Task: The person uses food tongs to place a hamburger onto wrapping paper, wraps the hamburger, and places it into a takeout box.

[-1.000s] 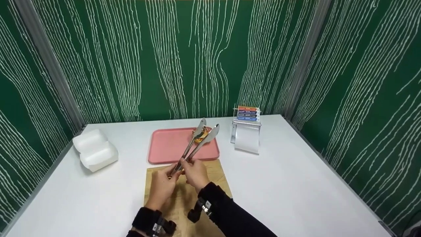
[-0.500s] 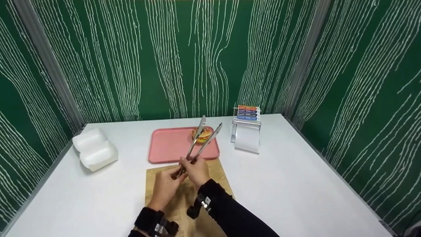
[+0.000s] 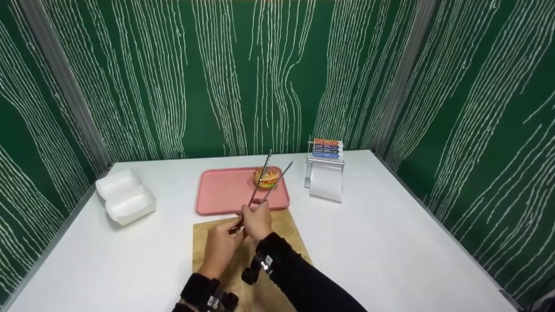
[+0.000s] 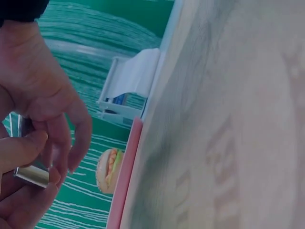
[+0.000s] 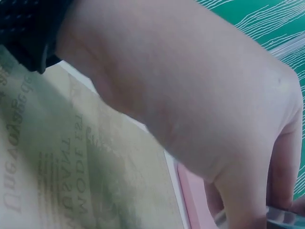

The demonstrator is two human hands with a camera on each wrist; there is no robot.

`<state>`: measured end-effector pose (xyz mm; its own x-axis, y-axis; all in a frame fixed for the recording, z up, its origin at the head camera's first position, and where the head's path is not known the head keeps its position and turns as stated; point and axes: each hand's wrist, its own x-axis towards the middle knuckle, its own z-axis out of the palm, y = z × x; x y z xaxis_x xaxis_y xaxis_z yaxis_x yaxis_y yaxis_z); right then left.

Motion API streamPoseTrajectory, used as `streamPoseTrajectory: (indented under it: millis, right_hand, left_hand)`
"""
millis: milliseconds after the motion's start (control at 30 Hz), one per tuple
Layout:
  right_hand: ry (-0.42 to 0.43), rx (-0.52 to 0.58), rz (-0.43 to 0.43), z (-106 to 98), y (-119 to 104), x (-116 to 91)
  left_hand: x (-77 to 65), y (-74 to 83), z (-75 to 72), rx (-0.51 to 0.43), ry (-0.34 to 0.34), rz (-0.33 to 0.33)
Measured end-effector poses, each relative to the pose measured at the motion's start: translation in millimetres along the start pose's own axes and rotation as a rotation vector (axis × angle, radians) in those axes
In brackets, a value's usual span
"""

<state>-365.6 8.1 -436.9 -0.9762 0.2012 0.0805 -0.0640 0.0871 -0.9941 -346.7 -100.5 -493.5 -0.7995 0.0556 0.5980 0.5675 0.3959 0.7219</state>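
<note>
Both hands hold a pair of metal tongs [image 3: 256, 190], its two arms spread apart and pointing toward the far side. My left hand [image 3: 221, 245] pinches the near end, while my right hand [image 3: 259, 223] grips the arms farther up. In the left wrist view a shiny metal end of the tongs [image 4: 33, 176] shows between fingers. Beyond the hands, a burger [image 3: 271, 175] with a seeded bun sits at the right of a pink tray [image 3: 221, 190]; the tongs overlap it in the head view. Most of the right fingers are hidden in the right wrist view.
A wooden board [image 3: 286, 223] with printed lettering lies under the hands, in front of the tray. At the left stands an opened white takeaway box [image 3: 130, 201]. A metal holder with a white sheet [image 3: 326, 182] and colourful boxes [image 3: 327, 148] stands back right.
The tongs have turned so that their arms appear edge-on and narrow, and their tips have shifted slightly right. The right hand has moved a little farther along them. Burger and tray stay put.
</note>
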Motion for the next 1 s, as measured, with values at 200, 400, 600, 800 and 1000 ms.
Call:
streamPoseTrajectory:
  millis: [200,400,600,800,1000]
  right_hand:
    - [-0.003,0.117,0.007,-5,0,7]
    - [-0.033,0.084,0.05,-24,5,20]
    - [-0.072,-0.02,0.014,-49,13,38]
    - [-0.13,-0.147,-0.074,-66,20,51]
    - [-0.176,-0.303,-0.129,-83,30,55]
  left_hand:
    - [0.0,2.0,-3.0,-0.022,-0.024,0.012]
    - [6.0,-7.6,-14.3,0.011,0.105,0.054]
    - [21.3,-14.9,-31.9,0.063,0.052,-0.186]
    - [47.8,-21.9,-57.7,0.303,-0.101,-0.315]
    - [78.1,-51.8,-79.8,0.585,-0.268,-0.253]
